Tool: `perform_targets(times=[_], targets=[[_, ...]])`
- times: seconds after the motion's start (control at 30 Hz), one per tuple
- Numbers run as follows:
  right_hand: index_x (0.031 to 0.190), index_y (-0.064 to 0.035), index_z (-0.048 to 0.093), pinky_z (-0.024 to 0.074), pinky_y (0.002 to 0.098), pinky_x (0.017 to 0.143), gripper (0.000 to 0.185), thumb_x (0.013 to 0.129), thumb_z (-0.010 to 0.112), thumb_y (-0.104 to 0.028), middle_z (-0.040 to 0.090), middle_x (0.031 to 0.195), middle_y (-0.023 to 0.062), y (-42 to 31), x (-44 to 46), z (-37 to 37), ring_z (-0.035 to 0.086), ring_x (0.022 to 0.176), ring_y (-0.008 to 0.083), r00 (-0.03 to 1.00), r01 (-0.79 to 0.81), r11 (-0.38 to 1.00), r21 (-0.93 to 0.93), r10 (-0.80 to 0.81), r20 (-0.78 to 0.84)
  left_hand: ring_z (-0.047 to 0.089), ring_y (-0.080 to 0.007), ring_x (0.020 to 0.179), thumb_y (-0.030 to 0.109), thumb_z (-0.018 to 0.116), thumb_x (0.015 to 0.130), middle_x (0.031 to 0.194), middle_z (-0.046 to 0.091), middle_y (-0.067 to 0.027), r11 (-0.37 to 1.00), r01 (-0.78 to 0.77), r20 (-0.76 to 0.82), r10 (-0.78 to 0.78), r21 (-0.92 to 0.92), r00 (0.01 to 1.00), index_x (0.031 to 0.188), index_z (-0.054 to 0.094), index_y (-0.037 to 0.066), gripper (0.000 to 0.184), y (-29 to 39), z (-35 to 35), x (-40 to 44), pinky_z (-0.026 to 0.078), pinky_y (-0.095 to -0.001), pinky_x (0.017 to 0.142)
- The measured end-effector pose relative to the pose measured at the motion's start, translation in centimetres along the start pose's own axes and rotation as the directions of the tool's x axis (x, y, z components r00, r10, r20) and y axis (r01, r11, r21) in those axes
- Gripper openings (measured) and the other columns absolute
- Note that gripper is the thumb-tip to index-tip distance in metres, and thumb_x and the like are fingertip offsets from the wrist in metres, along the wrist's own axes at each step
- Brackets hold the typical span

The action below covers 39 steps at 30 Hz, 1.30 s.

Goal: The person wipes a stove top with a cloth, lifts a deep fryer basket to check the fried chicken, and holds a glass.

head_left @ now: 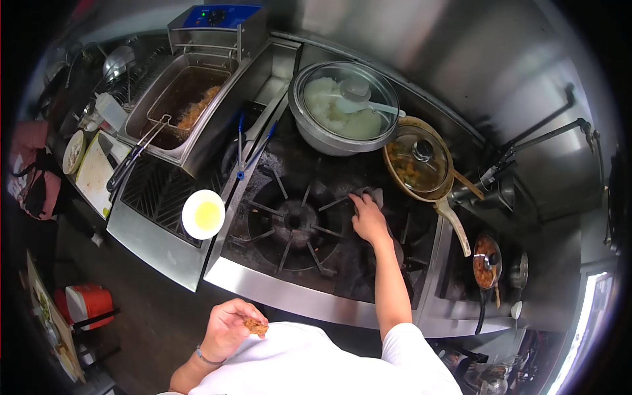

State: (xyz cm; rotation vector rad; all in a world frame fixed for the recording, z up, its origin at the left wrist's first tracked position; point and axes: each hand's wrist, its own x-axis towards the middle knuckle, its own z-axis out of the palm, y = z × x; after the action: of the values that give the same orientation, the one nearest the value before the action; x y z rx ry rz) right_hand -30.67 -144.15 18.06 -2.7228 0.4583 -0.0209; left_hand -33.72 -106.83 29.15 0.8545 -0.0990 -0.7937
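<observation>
1. We see a rough, crusty surface on the fried piece (255,327)
2. We make out matt grey cloth in the rag (377,195)
3. We find dull, blackened metal on the burner (293,219)
4. We notice clear, glossy pot lid (342,102), smooth reflective metal wall (421,39), wooden spatula (468,185)

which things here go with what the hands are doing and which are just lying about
Seems in use:
browned food piece, in the left hand
grey cloth-like item, at the right hand
stove, under the right hand

Apparently just lying about:
blue-handled tongs
white bowl with yellow contents
lidded rice pot
lidded pan
</observation>
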Motion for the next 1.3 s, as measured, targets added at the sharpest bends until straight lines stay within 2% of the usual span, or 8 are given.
perform_targets(times=[0.17,0.4,0.73,0.87,0.93,1.0,1.13,1.3], targets=[[0.116,-0.0114,0.051,0.0445,0.0395,0.085,0.046,0.07,0.051,-0.005,0.048,0.115,0.0139,-0.9,-2.7,-3.0,0.049,0.105,0.0343,0.964,0.047,0.978,0.201,0.008,-0.266,0.06,-0.0246,0.08,0.024,0.071,0.076,0.088,0.06,-0.0152,0.998,0.067,0.045,-0.067,-0.014,0.997,0.091,0.054,0.0,0.034,-0.7,1.1,0.8,0.05,-0.0324,0.066],[0.118,-0.0111,0.053,0.0403,0.0375,0.093,0.043,0.077,0.061,-0.016,0.043,0.127,0.0189,-0.1,-4.5,-2.0,0.045,0.114,0.0349,0.994,-0.094,0.993,0.072,0.097,-0.041,0.06,-0.0212,0.088,0.017,0.067,0.08,0.098,0.059,-0.014,0.985,0.151,0.183,-0.164,0.081,0.969,0.1,0.053,-0.003,0.032,-2.0,2.2,1.8,0.05,-0.033,0.076],[0.104,-0.004,0.056,0.0367,0.0411,0.091,0.029,0.076,0.06,-0.008,0.049,0.116,0.0171,-6.9,-9.1,-0.3,0.046,0.107,0.0345,0.93,0.103,0.963,0.248,-0.005,-0.368,0.057,-0.0136,0.082,0.013,0.062,0.084,0.096,0.06,-0.0089,0.995,0.099,0.196,-0.1,0.014,0.976,0.102,0.053,0.001,0.023,-2.5,1.8,-0.4,0.046,-0.0245,0.075],[0.095,-0.0035,0.058,0.0417,0.0381,0.083,0.021,0.074,0.06,-0.005,0.057,0.101,0.0127,-11.1,-10.3,1.1,0.052,0.098,0.0301,0.948,0.206,0.933,0.294,-0.115,-0.298,0.057,-0.0137,0.084,0.015,0.061,0.085,0.096,0.059,-0.0086,1.0,0.024,0.197,-0.022,-0.009,0.98,0.102,0.054,-0.001,0.024,-1.6,0.4,-2.2,0.047,-0.0269,0.078],[0.09,-0.0018,0.061,0.0477,0.0325,0.063,0.013,0.077,0.059,-0.006,0.062,0.084,0.0128,-13.7,-10.4,1.2,0.06,0.068,0.0236,0.979,0.195,0.865,0.462,-0.147,-0.138,0.057,-0.0133,0.083,0.014,0.06,0.085,0.095,0.059,-0.008,0.999,0.043,0.199,-0.043,0.007,0.979,0.102,0.054,0.0,0.023,-0.7,-0.7,-3.6,0.047,-0.0264,0.077],[0.091,-0.0021,0.062,0.0479,0.0318,0.06,0.014,0.078,0.06,-0.008,0.063,0.083,0.0125,-16.2,-10.9,2.2,0.06,0.061,0.022,0.972,0.211,0.843,0.494,-0.234,-0.017,0.057,-0.0125,0.082,0.014,0.06,0.085,0.094,0.06,-0.0068,0.999,0.022,0.192,-0.028,0.03,0.981,0.102,0.054,0.0,0.022,-0.1,-2.1,-5.1,0.047,-0.0257,0.077],[0.093,-0.0034,0.064,0.0474,0.0281,0.058,0.016,0.078,0.061,-0.011,0.065,0.081,0.0116,-23.6,-12.0,4.5,0.061,0.063,0.0193,0.926,0.291,0.839,0.46,-0.368,0.085,0.058,-0.0138,0.083,0.012,0.062,0.084,0.093,0.059,-0.0078,0.999,0.03,0.167,-0.037,0.041,0.985,0.1,0.056,0.0,0.021,1.4,-6.1,-9.7,0.046,-0.0269,0.077],[0.1,-0.0045,0.062,0.0469,0.0239,0.057,0.019,0.085,0.057,-0.013,0.065,0.089,0.0061,-33.4,-12.8,11.0,0.06,0.066,0.0118,0.836,0.067,0.688,0.723,-0.434,0.336,0.058,-0.0127,0.083,0.008,0.058,0.085,0.093,0.06,-0.0076,0.998,-0.02,0.035,0.018,0.057,0.999,0.1,0.055,-0.001,0.018,3.6,-12.9,-16.2,0.047,-0.026,0.077]])
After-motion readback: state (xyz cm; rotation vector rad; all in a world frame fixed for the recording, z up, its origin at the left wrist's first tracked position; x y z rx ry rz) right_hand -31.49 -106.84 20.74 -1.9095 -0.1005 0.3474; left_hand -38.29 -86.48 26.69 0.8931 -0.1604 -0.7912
